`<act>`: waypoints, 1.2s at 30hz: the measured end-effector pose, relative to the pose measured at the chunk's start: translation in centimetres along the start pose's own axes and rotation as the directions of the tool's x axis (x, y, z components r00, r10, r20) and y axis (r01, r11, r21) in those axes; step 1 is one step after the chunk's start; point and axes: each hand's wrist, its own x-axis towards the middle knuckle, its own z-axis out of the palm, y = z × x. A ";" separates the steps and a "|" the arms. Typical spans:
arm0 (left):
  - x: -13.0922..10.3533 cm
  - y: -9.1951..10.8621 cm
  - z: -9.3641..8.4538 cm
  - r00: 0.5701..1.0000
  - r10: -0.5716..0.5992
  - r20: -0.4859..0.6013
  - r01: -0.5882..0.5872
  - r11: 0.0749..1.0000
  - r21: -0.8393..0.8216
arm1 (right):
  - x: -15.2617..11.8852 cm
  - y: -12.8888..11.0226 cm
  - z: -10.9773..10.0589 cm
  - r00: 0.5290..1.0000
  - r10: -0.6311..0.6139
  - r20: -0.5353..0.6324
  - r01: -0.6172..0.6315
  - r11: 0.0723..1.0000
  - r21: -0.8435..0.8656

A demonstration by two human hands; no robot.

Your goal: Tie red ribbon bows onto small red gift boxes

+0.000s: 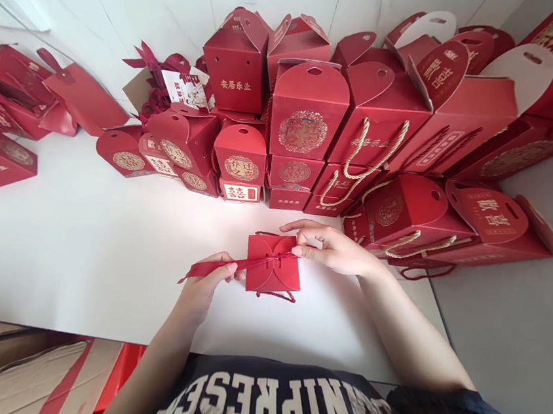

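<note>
A small red gift box (285, 279) stands on the white table in front of me, its rounded top flaps folded together. Dark red cord handles hang at its near and far sides. A red ribbon (251, 263) runs through slots in the flaps and across the top. At the box's left, my left hand (213, 274) pinches the ribbon, and a loose tail trails past the fingers. My right hand (332, 249) pinches the ribbon's other part at the box's right edge between thumb and finger, with the index finger stretched out beyond the far edge.
Stacked red gift boxes (310, 108) with gold print fill the table's back against a marbled wall. More ribboned boxes (2, 158) sit at the far left. A grey wall (516, 324) bounds the right side. Cardboard (26, 378) lies below the table's near left edge.
</note>
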 end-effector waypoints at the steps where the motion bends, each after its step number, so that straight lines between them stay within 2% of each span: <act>1: 0.0 -0.3 0.0 1.000 -0.002 -0.004 0.002 1.000 -0.021 | 0.0 0.0 0.0 1.000 -0.001 -0.009 0.001 1.000 -0.008; 7: 0.3 -1.2 -0.3 1.000 -0.001 -0.030 -0.001 0.997 -0.074 | 0.1 0.4 0.2 0.999 -0.010 -0.033 0.010 1.000 0.011; 8: 0.3 -1.0 -0.7 1.000 -0.017 -0.016 0.016 0.998 -0.062 | 0.1 0.4 0.2 1.000 0.011 -0.015 -0.011 1.000 0.029; 10: 0.1 -0.4 -2.3 0.993 -0.079 0.088 0.077 0.997 0.017 | 0.1 0.4 0.1 0.996 0.075 0.044 -0.078 0.994 0.078; 11: 0.0 0.2 -3.3 0.969 -0.142 0.200 0.123 0.987 0.106 | 0.0 0.4 0.0 0.992 0.105 0.073 -0.112 0.989 0.100; 12: -0.2 0.8 -4.3 0.920 -0.209 0.333 0.137 0.964 0.226 | 0.0 0.4 -0.1 0.987 0.131 0.093 -0.141 0.983 0.114; 13: -0.4 1.5 -5.2 0.837 -0.289 0.465 0.122 0.927 0.356 | 0.0 0.4 -0.1 0.983 0.150 0.104 -0.162 0.980 0.118; 14: -0.6 2.2 -5.8 0.771 -0.331 0.544 0.075 0.895 0.439 | -0.1 0.3 -0.1 0.981 0.161 0.106 -0.172 0.979 0.112; 15: -0.7 3.0 -6.2 0.778 -0.301 0.552 0.005 0.881 0.473 | -0.1 0.2 -0.1 0.982 0.162 0.099 -0.172 0.980 0.099; 16: -0.7 3.7 -6.1 0.847 -0.212 0.488 -0.059 0.874 0.482 | -0.1 0.1 -0.1 0.985 0.151 0.081 -0.157 0.984 0.078; 17: -0.6 4.3 -5.6 0.920 -0.094 0.379 -0.115 0.862 0.493 | -0.1 0.0 0.0 0.991 0.126 0.054 -0.129 0.990 0.050; 18: -0.4 4.8 -4.9 0.967 0.009 0.255 -0.149 0.830 0.538 | -0.1 -0.2 0.1 0.996 0.087 0.019 -0.087 0.996 0.013; 19: 0.0 5.1 -3.9 0.982 0.101 0.162 -0.179 0.784 0.595 | 0.0 -0.5 0.1 0.999 0.038 -0.018 -0.039 0.999 -0.032; 20: 0.4 5.3 -2.9 0.977 0.175 0.117 -0.209 0.733 0.647 | 0.1 -0.8 0.1 0.999 -0.009 -0.049 0.005 0.997 -0.078; 21: 0.9 5.4 -1.9 0.973 0.196 0.125 -0.227 0.681 0.696 | 0.2 -1.1 0.1 0.997 -0.044 -0.065 0.036 0.992 -0.118; 24: 2.2 5.4 0.2 0.963 0.130 0.238 -0.268 0.582 0.768 | 0.7 -1.9 0.2 0.999 -0.032 -0.032 0.027 0.987 -0.159; 26: 2.7 5.3 0.6 0.960 0.011 0.281 -0.227 0.621 0.751 | 1.0 -2.1 0.2 0.999 0.029 0.016 -0.026 0.985 -0.172; 29: 2.9 5.5 0.7 0.940 -0.151 0.305 -0.099 0.735 0.670 | 1.4 -2.2 0.3 0.995 0.082 0.053 -0.068 0.973 -0.222; 33: 2.8 5.8 0.8 0.936 -0.124 0.330 -0.109 0.788 0.606 | 1.1 -2.4 0.5 0.995 0.079 0.055 -0.064 0.969 -0.239; 36: 2.8 5.8 0.8 0.931 -0.121 0.343 -0.110 0.805 0.584 | 0.4 -2.7 0.6 0.992 0.126 0.028 -0.114 0.959 -0.260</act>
